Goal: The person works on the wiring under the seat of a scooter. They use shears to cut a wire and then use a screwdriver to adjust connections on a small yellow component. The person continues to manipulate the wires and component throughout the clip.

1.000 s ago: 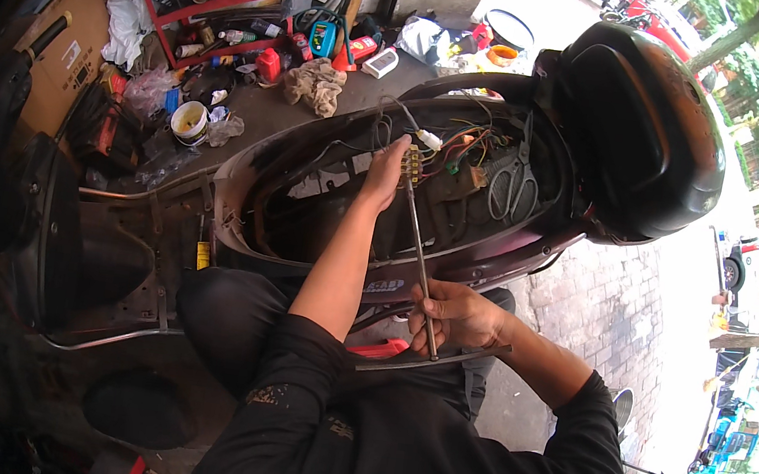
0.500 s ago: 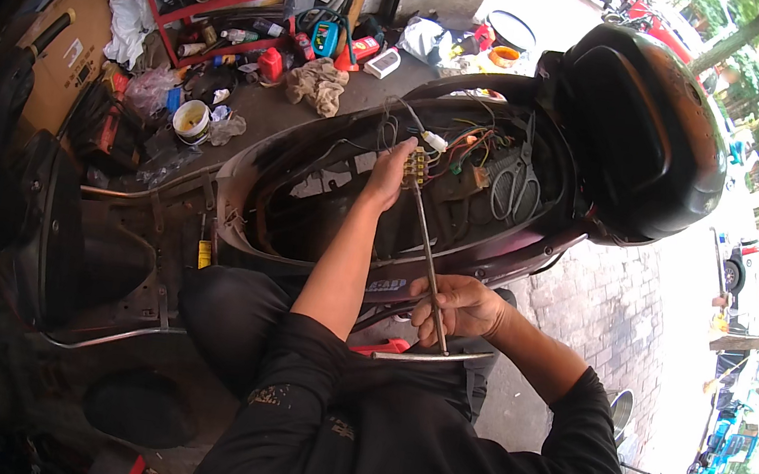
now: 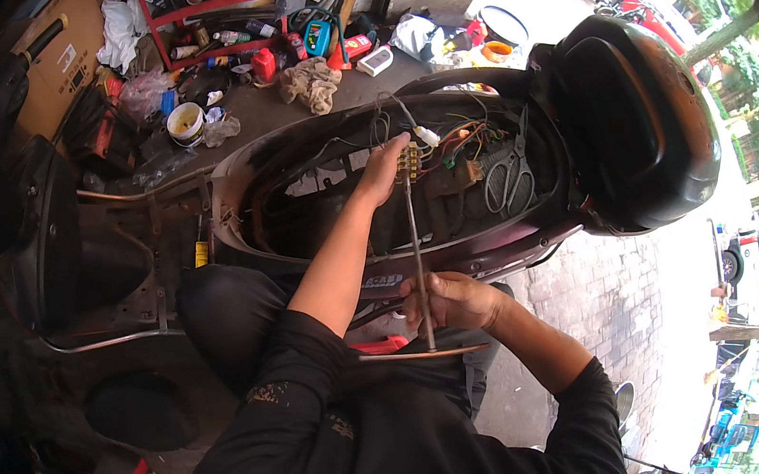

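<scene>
My left hand (image 3: pixel 382 169) grips a small yellowish terminal block (image 3: pixel 410 160) with wires attached, held above the open body of a scooter (image 3: pixel 278 205). A long metal T-handled tool (image 3: pixel 413 229) reaches from the block down toward my lap. My right hand (image 3: pixel 448 299) is closed round the lower part of its shaft, above the crossbar (image 3: pixel 465 349). Coloured wires (image 3: pixel 468 143) and a white connector (image 3: pixel 426 136) sit just beyond my left hand. Metal scissors (image 3: pixel 507 182) lie inside the compartment, to the right of the wiring.
A black rear box (image 3: pixel 635 117) stands at the scooter's tail. Behind are a red rack (image 3: pixel 164 17) full of bottles, a bucket (image 3: pixel 185 123), rags (image 3: pixel 313 84) and cardboard (image 3: pixel 55 79). The footboard (image 3: pixel 115 279) is on the left; pavement (image 3: pixel 601 305) with vehicles lies right.
The T-tool's crossbar has shifted and changed angle slightly. My right hand has moved a little up and left on the shaft. My left hand stays about where it was on the block.
</scene>
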{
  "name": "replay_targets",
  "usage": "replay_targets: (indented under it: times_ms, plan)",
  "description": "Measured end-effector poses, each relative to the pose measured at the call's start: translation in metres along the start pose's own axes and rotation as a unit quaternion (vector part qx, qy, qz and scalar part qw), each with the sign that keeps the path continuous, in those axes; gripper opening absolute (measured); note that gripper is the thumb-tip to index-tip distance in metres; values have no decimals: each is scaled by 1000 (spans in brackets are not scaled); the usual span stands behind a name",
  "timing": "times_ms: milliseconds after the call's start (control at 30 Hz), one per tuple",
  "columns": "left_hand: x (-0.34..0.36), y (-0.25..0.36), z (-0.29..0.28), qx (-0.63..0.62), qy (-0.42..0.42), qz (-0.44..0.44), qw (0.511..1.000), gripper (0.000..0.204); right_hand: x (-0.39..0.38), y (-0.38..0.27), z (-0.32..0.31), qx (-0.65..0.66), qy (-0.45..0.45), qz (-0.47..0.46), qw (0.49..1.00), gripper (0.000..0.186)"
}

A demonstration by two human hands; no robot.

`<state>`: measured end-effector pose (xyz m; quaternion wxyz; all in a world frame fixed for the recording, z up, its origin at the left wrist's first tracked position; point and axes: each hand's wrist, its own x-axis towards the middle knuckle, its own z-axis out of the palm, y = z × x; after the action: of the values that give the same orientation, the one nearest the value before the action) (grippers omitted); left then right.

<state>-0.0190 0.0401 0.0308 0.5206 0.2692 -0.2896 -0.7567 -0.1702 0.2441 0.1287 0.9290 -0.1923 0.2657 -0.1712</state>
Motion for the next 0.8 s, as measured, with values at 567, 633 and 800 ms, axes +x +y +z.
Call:
replay_targets:
  times_ms: [567,633,800]
  plan:
    - [3,-3,-1,21,-18,1,1000,31,11,5,-19,-24,8,-26,999,28]
    - [1,-1,-4,24,-15,7,1000,31,5,-11,35,55,42,-9,998,26]
    - [2,-2,3,32,-25,-6,999,31,5,1,5,-20,-6,-3,1000,28]
